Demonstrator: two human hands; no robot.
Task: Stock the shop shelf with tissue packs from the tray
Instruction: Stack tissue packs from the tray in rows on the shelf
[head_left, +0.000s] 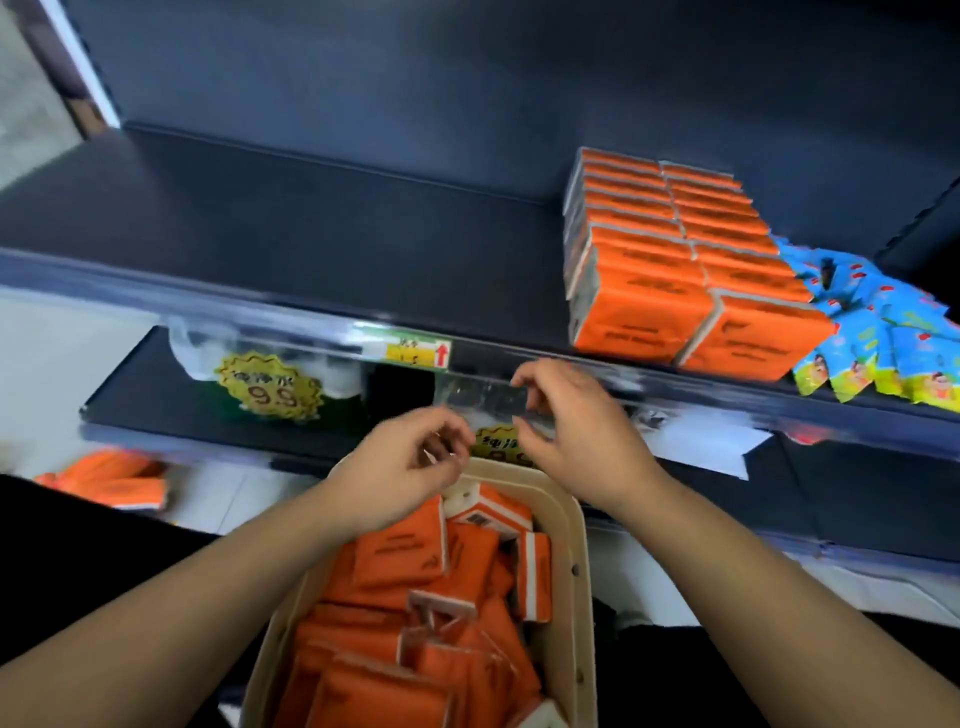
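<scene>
Priority is freeing the hands: the right hand (571, 431) pinches a clear film (483, 402) with its fingers (537, 376), and the left hand (410, 467) curls beside it (grip unclear). Then lift tissue packs (415, 597) from the tray (579, 571) just below and set them squarely beside the stack (675, 270) on the shelf (311, 234).

Dark upper shelf (311, 223): mostly bare board; at its right end, orange tissue packs (675, 270) stacked in 2 rows running front to back, w/ blue packets (878, 343) fanned out just beside them, touching. Price label (418, 349) on front rail. Lower shelf (156, 395) below carries a yellow starburst tag (267, 387). Pale floor (47, 353) at left: a few loose orange packs (111, 480).
</scene>
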